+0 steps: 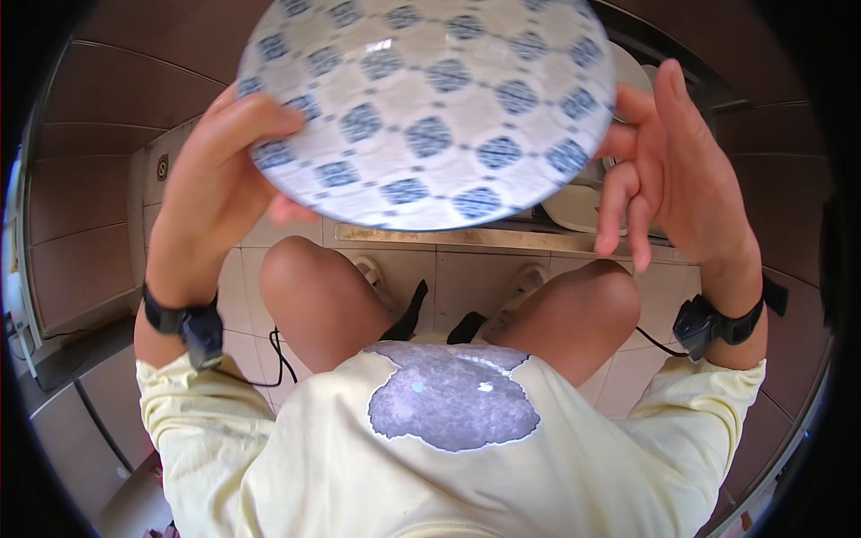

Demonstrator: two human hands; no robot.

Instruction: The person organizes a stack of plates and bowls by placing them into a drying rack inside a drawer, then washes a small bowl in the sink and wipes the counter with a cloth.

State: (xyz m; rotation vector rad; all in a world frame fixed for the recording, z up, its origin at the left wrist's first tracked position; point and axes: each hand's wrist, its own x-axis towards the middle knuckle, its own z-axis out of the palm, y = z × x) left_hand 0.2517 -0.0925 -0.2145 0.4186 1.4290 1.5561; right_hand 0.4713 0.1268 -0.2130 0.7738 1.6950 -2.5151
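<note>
A large white plate with blue diamond patches (430, 114) is held up in front of me, its patterned face towards the camera. My left hand (232, 158) grips its left rim, thumb on the patterned face and fingers behind. At the right rim, my right hand (672, 161) has its fingers spread and its thumb raised; some fingertips are at or behind the rim, and whether they bear on it cannot be told. Behind the plate, partly hidden, a low cabinet or drawer holds pale dishes (575, 207).
The drawer's front edge (430, 237) runs just beyond my knees, above a tiled floor (481, 272). Brown cabinet panels (84, 195) stand on the left, and more on the right. Black cables (279, 360) hang near both arms. A floor drain (162, 167) lies at the left.
</note>
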